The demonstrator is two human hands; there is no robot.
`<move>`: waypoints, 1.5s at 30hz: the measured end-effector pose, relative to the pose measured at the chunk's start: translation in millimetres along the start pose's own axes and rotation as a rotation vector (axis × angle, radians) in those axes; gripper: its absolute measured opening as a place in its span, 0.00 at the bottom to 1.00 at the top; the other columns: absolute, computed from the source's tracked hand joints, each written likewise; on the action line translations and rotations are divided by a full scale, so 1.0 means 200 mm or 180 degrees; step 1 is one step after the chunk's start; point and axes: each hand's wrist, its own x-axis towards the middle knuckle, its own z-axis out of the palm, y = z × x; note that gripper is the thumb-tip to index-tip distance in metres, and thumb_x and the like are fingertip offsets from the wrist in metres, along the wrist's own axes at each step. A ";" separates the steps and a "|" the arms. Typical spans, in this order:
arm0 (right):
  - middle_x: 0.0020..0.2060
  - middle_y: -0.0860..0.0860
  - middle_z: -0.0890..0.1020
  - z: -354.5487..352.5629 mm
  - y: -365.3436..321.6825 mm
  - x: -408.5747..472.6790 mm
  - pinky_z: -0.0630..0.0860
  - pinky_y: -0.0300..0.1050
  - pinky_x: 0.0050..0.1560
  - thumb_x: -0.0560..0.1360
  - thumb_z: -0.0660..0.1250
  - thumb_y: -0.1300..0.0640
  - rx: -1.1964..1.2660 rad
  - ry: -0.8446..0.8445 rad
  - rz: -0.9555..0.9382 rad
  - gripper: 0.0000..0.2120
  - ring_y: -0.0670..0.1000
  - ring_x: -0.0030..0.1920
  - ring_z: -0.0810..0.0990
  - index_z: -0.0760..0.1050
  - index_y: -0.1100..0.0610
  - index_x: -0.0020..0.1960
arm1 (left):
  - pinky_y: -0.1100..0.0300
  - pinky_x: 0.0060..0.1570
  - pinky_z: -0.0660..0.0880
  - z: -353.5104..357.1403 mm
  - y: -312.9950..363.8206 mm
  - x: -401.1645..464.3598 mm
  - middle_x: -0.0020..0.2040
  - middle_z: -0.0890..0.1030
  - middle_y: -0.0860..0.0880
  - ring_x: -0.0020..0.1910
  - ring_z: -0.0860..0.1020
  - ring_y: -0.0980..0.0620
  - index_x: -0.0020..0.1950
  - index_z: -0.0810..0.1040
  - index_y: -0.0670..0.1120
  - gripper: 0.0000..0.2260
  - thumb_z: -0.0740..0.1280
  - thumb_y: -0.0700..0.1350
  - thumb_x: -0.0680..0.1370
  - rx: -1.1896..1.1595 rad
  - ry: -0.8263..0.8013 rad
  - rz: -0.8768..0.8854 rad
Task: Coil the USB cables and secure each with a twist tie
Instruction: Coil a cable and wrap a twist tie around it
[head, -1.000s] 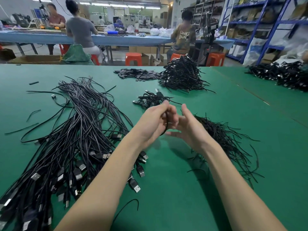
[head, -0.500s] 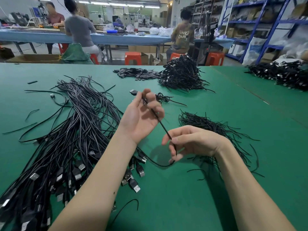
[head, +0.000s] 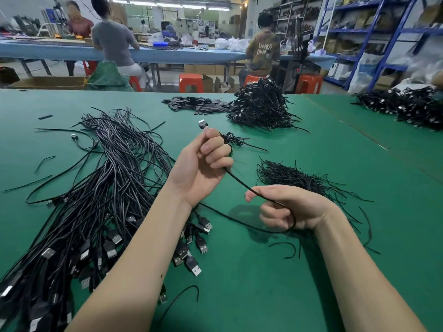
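Left hand grips thin black round cable near its metal plug; right hand curled round the loop above green felt table. Wiry twist ties just beside.

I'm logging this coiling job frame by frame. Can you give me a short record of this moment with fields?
left hand: left hand grips the cable just below its connector
right hand: right hand curls round the cable, which loops under it
uncoiled stock: cable pile at left
ties: twist ties beside right hand
finished: coiled heap at far edge
surface: green table
stage: coiling just begun, no tie on
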 end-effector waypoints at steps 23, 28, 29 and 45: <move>0.42 0.55 0.80 0.18 -0.10 0.09 0.77 0.47 0.51 0.76 0.64 0.66 -0.0036 -0.0336 -0.0342 0.06 0.54 0.43 0.80 0.72 0.56 0.46 | 0.55 0.57 0.80 -0.06 0.01 0.03 0.63 0.81 0.38 0.63 0.80 0.43 0.62 0.80 0.34 0.23 0.50 0.47 0.87 0.0561 0.0162 0.0127; 0.34 0.50 0.77 0.08 -0.09 0.10 0.64 0.31 0.23 0.72 0.70 0.64 0.0408 0.0795 -0.0145 0.12 0.45 0.30 0.71 0.70 0.52 0.47 | 0.58 0.50 0.81 -0.03 0.03 -0.03 0.59 0.83 0.40 0.57 0.83 0.45 0.59 0.84 0.39 0.22 0.52 0.48 0.85 0.1333 -0.0254 -0.0320; 0.33 0.48 0.77 0.07 -0.11 0.09 0.62 0.32 0.24 0.74 0.69 0.61 0.0313 0.1018 -0.0221 0.08 0.44 0.28 0.69 0.71 0.52 0.47 | 0.57 0.51 0.81 -0.02 0.03 -0.03 0.58 0.83 0.38 0.57 0.83 0.43 0.59 0.83 0.38 0.22 0.52 0.48 0.85 0.1711 -0.0281 -0.0448; 0.43 0.50 0.83 0.29 -0.32 0.10 0.78 0.42 0.39 0.80 0.62 0.62 -0.1818 0.2722 -0.1120 0.07 0.48 0.36 0.82 0.70 0.53 0.56 | 0.51 0.64 0.76 -0.05 -0.09 0.07 0.53 0.85 0.44 0.55 0.82 0.50 0.54 0.81 0.43 0.18 0.52 0.46 0.87 0.4006 0.0841 0.0233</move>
